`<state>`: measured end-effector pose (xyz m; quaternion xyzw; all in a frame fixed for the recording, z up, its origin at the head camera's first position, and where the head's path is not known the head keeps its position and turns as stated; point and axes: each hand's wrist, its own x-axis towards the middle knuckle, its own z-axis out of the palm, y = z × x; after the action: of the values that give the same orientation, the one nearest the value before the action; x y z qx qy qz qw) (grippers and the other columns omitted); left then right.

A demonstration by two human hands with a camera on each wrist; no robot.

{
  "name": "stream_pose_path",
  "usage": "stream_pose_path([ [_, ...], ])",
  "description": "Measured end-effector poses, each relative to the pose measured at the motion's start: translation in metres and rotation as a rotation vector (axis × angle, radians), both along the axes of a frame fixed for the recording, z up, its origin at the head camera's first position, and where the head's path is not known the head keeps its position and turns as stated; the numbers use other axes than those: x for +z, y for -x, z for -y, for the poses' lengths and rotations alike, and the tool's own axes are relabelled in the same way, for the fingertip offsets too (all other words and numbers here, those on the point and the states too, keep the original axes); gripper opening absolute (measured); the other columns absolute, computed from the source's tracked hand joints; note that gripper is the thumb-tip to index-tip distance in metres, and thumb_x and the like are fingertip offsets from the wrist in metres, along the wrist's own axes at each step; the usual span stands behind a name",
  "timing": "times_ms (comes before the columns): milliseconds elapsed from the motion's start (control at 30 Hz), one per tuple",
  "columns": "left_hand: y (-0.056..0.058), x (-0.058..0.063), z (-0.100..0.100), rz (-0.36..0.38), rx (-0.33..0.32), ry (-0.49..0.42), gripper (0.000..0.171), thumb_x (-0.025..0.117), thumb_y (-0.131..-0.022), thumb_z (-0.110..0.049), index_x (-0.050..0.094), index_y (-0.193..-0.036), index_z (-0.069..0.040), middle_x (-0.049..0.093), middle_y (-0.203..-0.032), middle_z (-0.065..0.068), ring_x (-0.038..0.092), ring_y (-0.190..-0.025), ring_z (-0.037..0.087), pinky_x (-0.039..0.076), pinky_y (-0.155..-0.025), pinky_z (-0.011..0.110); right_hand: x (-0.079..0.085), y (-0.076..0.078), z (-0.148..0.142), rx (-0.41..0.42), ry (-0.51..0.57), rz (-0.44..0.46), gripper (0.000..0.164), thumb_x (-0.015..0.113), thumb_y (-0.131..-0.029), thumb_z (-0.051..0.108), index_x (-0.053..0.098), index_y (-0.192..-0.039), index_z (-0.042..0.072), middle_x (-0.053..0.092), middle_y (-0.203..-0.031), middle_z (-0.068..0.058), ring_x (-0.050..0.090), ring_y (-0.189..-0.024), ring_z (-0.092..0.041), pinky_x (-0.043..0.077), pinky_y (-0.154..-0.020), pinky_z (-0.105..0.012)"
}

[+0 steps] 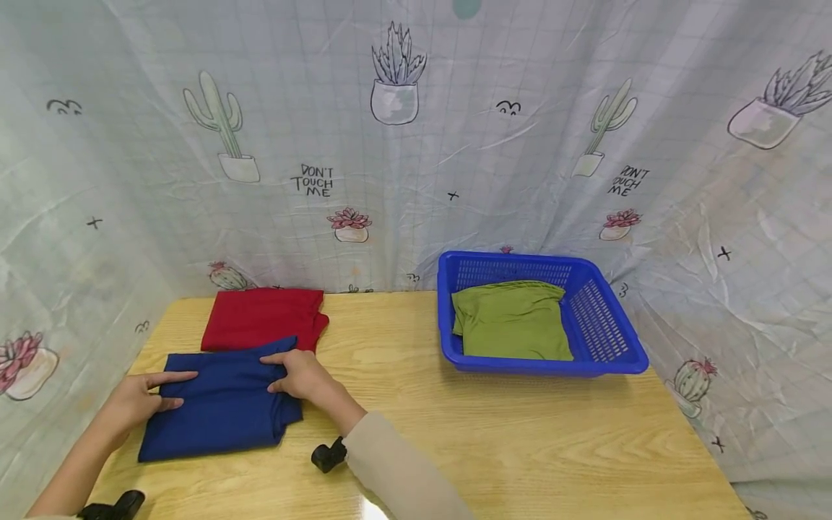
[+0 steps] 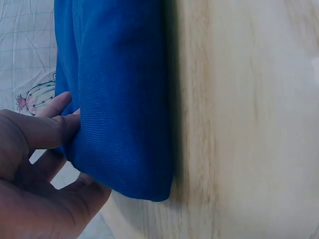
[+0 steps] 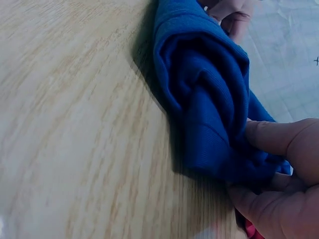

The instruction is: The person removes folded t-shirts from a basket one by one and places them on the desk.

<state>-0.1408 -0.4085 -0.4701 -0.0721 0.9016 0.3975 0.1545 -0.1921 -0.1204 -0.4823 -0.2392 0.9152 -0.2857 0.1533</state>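
Observation:
A folded dark blue garment (image 1: 221, 412) lies on the left of the table, both hands at its opposite sides. The left hand (image 1: 133, 401) grips its left edge, thumb and forefinger over the top; in the left wrist view other fingers (image 2: 89, 191) reach in at the underside. On the other side the right hand (image 1: 300, 374) holds the right edge. Its thumb (image 3: 271, 137) presses on the upper layers in the right wrist view, fingers tucked beneath. Loose folds open toward that view. Just behind lies a folded red garment (image 1: 260, 318), partly overlapped by the blue one.
A blue plastic basket (image 1: 611, 361) with slotted walls stands at the back right of the wooden table (image 1: 520, 448), a folded green garment (image 1: 513, 325) inside. A cactus-printed curtain (image 1: 416, 180) hangs behind and along both sides. Black wrist devices (image 1: 328, 455) sit at the forearms.

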Motion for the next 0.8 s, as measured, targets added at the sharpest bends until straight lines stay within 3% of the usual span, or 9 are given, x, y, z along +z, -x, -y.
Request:
stream_pose_path([
  [67, 0.000, 0.000, 0.001, 0.006, 0.004, -0.001, 0.051, 0.072, -0.087, 0.004, 0.060, -0.137, 0.004, 0.021, -0.148, 0.049, 0.050, -0.092, 0.029, 0.038, -0.059, 0.031, 0.000, -0.001, 0.001, -0.003, 0.009, 0.001, 0.056, 0.081, -0.088, 0.027, 0.063, -0.140, 0.038, 0.069, -0.125, 0.008, 0.057, -0.099, 0.002, 0.042, -0.068, -0.012],
  [100, 0.000, 0.000, 0.001, 0.004, 0.005, -0.001, 0.051, 0.072, -0.087, 0.004, 0.060, -0.137, 0.005, 0.021, -0.148, 0.050, 0.048, -0.082, 0.024, 0.037, -0.058, 0.031, 0.000, -0.001, 0.001, -0.007, 0.010, -0.002, 0.056, 0.081, -0.088, 0.027, 0.063, -0.140, 0.038, 0.068, -0.125, 0.008, 0.058, -0.102, 0.002, 0.042, -0.069, -0.012],
  [133, 0.000, 0.000, 0.000, -0.007, 0.001, 0.011, 0.050, 0.073, -0.087, 0.003, 0.060, -0.136, 0.005, 0.022, -0.148, 0.050, 0.049, -0.081, 0.021, 0.037, -0.058, 0.031, 0.000, -0.001, 0.001, -0.012, 0.010, -0.006, 0.056, 0.082, -0.088, 0.028, 0.063, -0.139, 0.039, 0.068, -0.125, 0.008, 0.057, -0.106, 0.002, 0.042, -0.071, -0.012],
  [233, 0.001, -0.001, -0.001, -0.023, 0.001, 0.024, 0.052, 0.074, -0.087, 0.002, 0.059, -0.137, 0.006, 0.022, -0.147, 0.050, 0.036, -0.067, 0.015, 0.035, -0.055, 0.031, 0.000, -0.001, 0.001, -0.020, 0.009, -0.012, 0.056, 0.082, -0.087, 0.028, 0.063, -0.139, 0.039, 0.067, -0.128, 0.009, 0.057, -0.114, 0.001, 0.043, -0.075, -0.012],
  [433, -0.001, -0.001, -0.003, -0.009, 0.011, 0.015, 0.053, 0.072, -0.088, 0.003, 0.057, -0.138, 0.007, 0.020, -0.147, 0.051, 0.029, -0.060, 0.013, 0.034, -0.054, 0.031, -0.001, 0.000, 0.001, -0.015, 0.001, 0.002, 0.056, 0.081, -0.088, 0.030, 0.062, -0.139, 0.040, 0.068, -0.124, 0.008, 0.058, -0.112, 0.001, 0.043, -0.075, -0.012],
  [600, -0.002, -0.002, -0.002, -0.005, 0.017, 0.019, 0.053, 0.071, -0.088, 0.004, 0.056, -0.139, 0.007, 0.023, -0.148, 0.049, 0.035, -0.064, 0.013, 0.037, -0.057, 0.030, -0.004, 0.000, 0.002, -0.006, -0.001, -0.003, 0.055, 0.080, -0.089, 0.030, 0.062, -0.140, 0.040, 0.068, -0.123, 0.009, 0.057, -0.112, 0.001, 0.042, -0.076, -0.011],
  [700, -0.002, -0.002, -0.004, -0.036, -0.002, 0.056, 0.052, 0.070, -0.088, 0.004, 0.057, -0.138, 0.007, 0.027, -0.145, 0.050, 0.033, -0.061, 0.015, 0.036, -0.057, 0.030, -0.005, 0.000, 0.001, -0.001, 0.004, -0.014, 0.055, 0.080, -0.089, 0.030, 0.062, -0.140, 0.040, 0.067, -0.126, 0.010, 0.057, -0.116, 0.000, 0.044, -0.081, -0.011],
  [800, -0.001, 0.001, -0.010, -0.079, -0.054, 0.159, 0.051, 0.071, -0.087, 0.002, 0.058, -0.136, 0.007, 0.031, -0.142, 0.051, 0.036, -0.062, 0.017, 0.036, -0.058, 0.031, -0.006, -0.001, -0.002, 0.012, 0.020, -0.023, 0.054, 0.080, -0.090, 0.031, 0.062, -0.140, 0.039, 0.066, -0.129, 0.011, 0.057, -0.121, -0.001, 0.045, -0.088, -0.012],
])
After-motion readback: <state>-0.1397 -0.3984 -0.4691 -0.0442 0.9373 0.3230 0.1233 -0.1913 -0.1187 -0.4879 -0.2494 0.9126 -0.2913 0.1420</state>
